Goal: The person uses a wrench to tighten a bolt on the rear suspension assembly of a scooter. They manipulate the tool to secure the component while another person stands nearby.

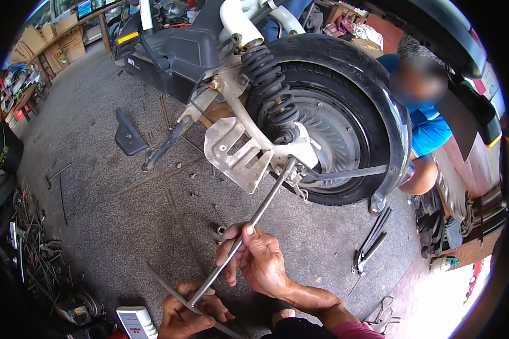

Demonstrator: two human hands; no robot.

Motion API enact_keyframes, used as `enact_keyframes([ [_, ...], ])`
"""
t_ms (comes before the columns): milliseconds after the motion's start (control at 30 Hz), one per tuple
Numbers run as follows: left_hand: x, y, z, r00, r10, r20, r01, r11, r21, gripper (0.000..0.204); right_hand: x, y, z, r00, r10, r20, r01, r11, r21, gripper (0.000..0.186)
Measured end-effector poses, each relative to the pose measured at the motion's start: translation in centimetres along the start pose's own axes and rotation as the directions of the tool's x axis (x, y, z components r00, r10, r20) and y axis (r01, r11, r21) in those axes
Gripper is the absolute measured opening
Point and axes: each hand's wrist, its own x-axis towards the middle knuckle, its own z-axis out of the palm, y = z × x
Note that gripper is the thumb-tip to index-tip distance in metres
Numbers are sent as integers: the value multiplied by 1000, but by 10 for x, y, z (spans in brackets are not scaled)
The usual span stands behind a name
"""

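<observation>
A long T-handle wrench (270, 198) slants up from my hands to the scooter's rear wheel (333, 135). Its far end meets the hardware by the axle; whether it seats on a nut is hidden. My left hand (178, 317) is wrapped round the crossbar where it joins the shaft. Higher up, my right hand (264, 264) grips the shaft between thumb and fingers. Just left of the wrench tip is a slotted metal plate (237, 153) on the swingarm. Above it stands a black coil-spring shock absorber (270, 85).
A person in a blue shirt (430, 133) crouches behind the wheel. On the floor lie a black plastic cover (129, 133), a black folded stand (372, 242) and thin rods (62, 195). Tools are heaped at left (45, 254), near a white bottle (137, 323).
</observation>
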Motion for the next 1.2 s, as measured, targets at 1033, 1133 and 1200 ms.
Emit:
enact_keyframes([
  [1033,46,24,-11,982,-172,-77,175,984,32,32,16,11,-8,999,-38,27,35,996,76,43],
  [1133,47,19,-16,975,-189,-115,186,982,-37,32,14,10,-5,999,-15,-44,14,999,-32,42],
  [1200,44,15,-21,975,-179,-133,175,984,-44,32,12,7,-2,997,15,-79,-25,991,-132,41],
])
